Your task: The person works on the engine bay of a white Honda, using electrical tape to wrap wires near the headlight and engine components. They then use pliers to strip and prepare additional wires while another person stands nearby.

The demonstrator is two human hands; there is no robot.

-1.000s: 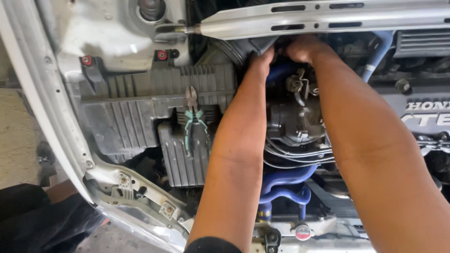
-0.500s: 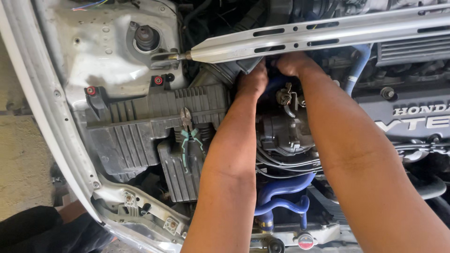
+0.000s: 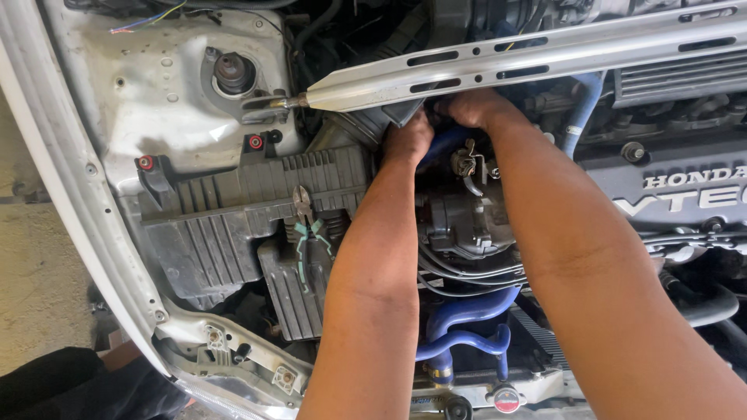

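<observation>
**A:** Where are your hands, relative to the silver strut bar [image 3: 498, 58]?

**B:** Both reach just under its near edge. Your left hand [image 3: 408, 138] is curled over the black intake duct [image 3: 354, 128] where it runs under the bar. Your right hand [image 3: 476, 109] sits just beside it, fingers tucked beneath the bar at the blue hose [image 3: 445, 144].

**A:** How tight is each grip?

**B:** Both hands look closed, but the bar and your knuckles hide the fingertips, so you cannot tell what they actually hold.

**A:** Which way does the hose lie?

**B:** It shows between your two hands, below the bar, its long axis running roughly along the bar. Your right hand is nearer. Green-handled pliers [image 3: 305, 225] rest untouched on the black air box [image 3: 233, 210], well below the bar, left of your left forearm.

**A:** What differs from half a second ago?

**B:** Your hands keep the same place under the bar; the view has shifted slightly, nothing else.
</observation>
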